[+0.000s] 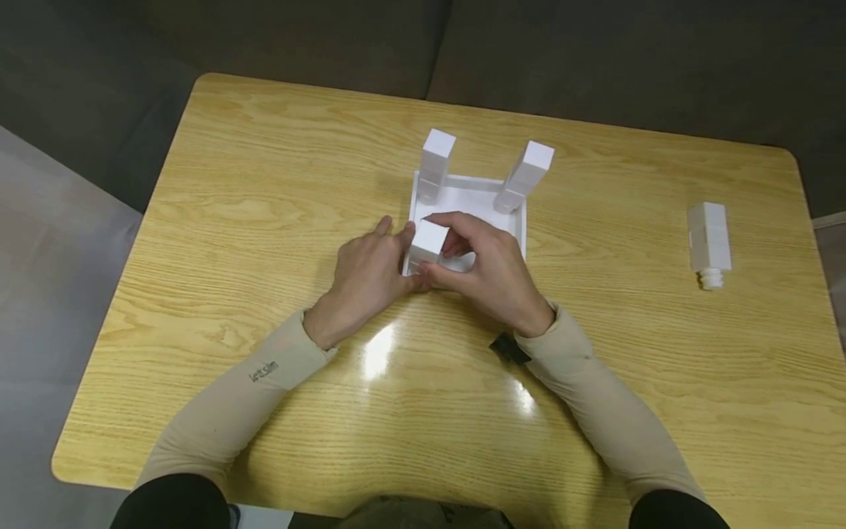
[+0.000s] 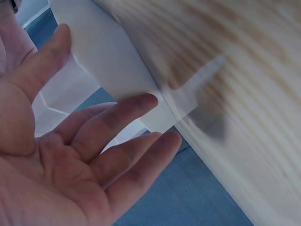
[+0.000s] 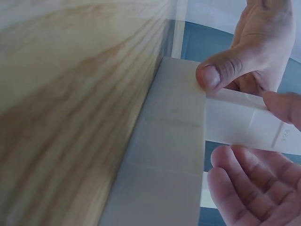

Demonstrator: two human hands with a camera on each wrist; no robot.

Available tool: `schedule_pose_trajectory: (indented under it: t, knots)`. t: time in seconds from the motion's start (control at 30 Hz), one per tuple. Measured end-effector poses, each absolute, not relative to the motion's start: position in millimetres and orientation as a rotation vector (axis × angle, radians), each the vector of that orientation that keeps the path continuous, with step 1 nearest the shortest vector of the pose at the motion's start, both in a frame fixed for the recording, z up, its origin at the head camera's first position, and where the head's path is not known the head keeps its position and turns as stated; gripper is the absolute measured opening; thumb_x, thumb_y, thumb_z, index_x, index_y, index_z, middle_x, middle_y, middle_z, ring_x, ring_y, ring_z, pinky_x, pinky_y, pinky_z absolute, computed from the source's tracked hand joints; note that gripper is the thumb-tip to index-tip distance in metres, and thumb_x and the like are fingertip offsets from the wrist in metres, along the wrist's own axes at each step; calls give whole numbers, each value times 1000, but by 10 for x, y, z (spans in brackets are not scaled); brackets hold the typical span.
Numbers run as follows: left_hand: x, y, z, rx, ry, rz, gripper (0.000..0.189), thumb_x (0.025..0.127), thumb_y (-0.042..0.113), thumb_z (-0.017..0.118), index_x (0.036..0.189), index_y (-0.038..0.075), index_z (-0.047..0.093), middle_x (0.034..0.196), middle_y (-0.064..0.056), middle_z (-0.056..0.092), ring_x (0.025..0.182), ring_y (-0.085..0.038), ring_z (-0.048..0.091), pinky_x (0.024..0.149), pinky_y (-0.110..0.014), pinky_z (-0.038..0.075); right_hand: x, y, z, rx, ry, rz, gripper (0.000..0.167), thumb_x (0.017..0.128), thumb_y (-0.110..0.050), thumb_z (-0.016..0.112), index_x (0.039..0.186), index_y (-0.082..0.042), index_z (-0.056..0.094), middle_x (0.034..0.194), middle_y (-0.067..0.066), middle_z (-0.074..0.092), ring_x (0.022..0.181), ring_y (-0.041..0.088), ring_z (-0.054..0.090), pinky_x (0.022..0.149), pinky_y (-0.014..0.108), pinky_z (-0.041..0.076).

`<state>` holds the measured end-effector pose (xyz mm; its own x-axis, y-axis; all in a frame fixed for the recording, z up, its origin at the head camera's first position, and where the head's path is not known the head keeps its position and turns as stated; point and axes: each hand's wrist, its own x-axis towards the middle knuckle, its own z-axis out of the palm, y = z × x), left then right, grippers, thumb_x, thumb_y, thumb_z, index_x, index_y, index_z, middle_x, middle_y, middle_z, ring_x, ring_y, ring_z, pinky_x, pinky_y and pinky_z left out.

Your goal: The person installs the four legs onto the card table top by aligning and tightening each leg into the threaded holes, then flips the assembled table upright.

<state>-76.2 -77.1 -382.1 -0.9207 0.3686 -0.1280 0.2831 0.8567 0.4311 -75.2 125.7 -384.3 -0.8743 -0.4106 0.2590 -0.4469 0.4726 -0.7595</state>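
Observation:
A shallow white tray-like piece (image 1: 471, 185) lies on the table with its rim up. Square white legs stand at its far left corner (image 1: 436, 158) and far right corner (image 1: 530, 169). My right hand (image 1: 492, 261) grips a third white leg (image 1: 429, 241), upright at the near left corner, between thumb and fingers. Around that same corner my left hand (image 1: 370, 268) holds the tray, its thumb (image 3: 211, 77) against the near wall and fingers (image 2: 141, 101) along the left side. My right hand covers the tray's near right part.
A loose white leg (image 1: 710, 239) with a threaded end lies on the wooden table (image 1: 608, 220) at the right. A dark object (image 1: 510, 349) shows at the right wrist. Dark grey panels (image 1: 297, 44) stand behind the table's far edge.

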Motion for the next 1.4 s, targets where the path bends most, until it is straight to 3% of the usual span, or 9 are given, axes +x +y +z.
schedule_pose_trajectory:
  t: [0.2,0.4,0.6,0.77,1.03,1.27,1.4]
  knots:
    - [-759,-781,-3818,506,2824,606,87,91,48,90,154,-2,57,152,-35,53,132,-48,64,68,-46,63,-733,1240,-3844,747,-2686,1304,36,86,-18,96,94,-3,64,91,9,73,85,24,78,79,44,64]
    - [-762,-782,-3829,521,2834,593,86,90,48,91,153,-1,58,152,-36,53,128,-48,67,66,-44,62,-730,1221,-3842,736,-2693,1240,39,86,-20,96,90,-4,61,90,11,73,85,26,78,76,46,64]
    - [-763,-771,-3812,522,2833,608,87,89,47,92,152,-2,58,152,-36,53,132,-48,64,73,-47,64,-725,1222,-3818,731,-2698,1167,39,86,-22,97,88,-3,62,87,11,73,83,26,78,74,46,63]
    - [-762,-773,-3808,521,2832,598,87,89,48,92,152,-1,59,152,-37,52,132,-49,64,69,-44,63,-710,1231,-3804,734,-2692,1139,40,84,-25,98,89,-3,64,86,9,73,81,25,77,73,46,62]
    - [-762,-779,-3797,488,2798,609,90,88,47,93,154,-1,56,155,-36,50,140,-46,58,74,-46,63,-700,1364,-3829,767,-2634,1208,40,83,-22,100,103,1,73,96,12,76,88,28,76,82,43,64]
    - [-779,-772,-3792,469,2768,635,92,85,45,95,154,-1,56,156,-36,48,144,-46,54,81,-48,64,-692,1559,-3797,698,-2667,1223,29,90,-16,94,107,0,77,100,12,78,94,24,75,86,42,63]
    - [-772,-770,-3793,452,2759,658,91,84,43,95,153,-1,56,156,-36,48,146,-46,52,88,-52,63,-709,1697,-3764,618,-2685,1217,25,92,-13,92,107,0,77,100,12,77,93,27,76,86,43,62]
